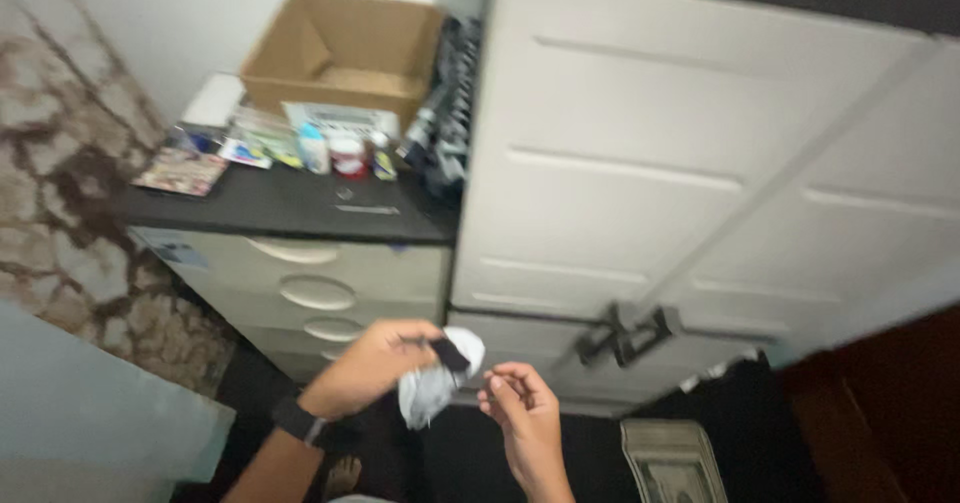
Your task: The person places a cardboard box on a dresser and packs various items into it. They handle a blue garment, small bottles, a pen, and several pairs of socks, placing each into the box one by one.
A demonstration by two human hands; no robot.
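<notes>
My left hand [375, 363] is closed around a crumpled white cloth or bag [432, 385] with a small dark piece [451, 352] at its top. A dark band sits on that wrist [298, 420]. My right hand [522, 408] is just right of the white bundle, fingers curled, fingertips close to it; whether it pinches anything is too blurred to tell. Both hands hover in front of a cream plastic drawer unit [300, 288] and a tall cream cabinet [690, 153].
The drawer unit's dark top [290, 203] carries an open cardboard box [345, 48], small bottles and jars [345, 153] and papers [185, 171]. The cabinet's double doors have dark handles [625, 335]. A patterned wall is at left, a dark floor below.
</notes>
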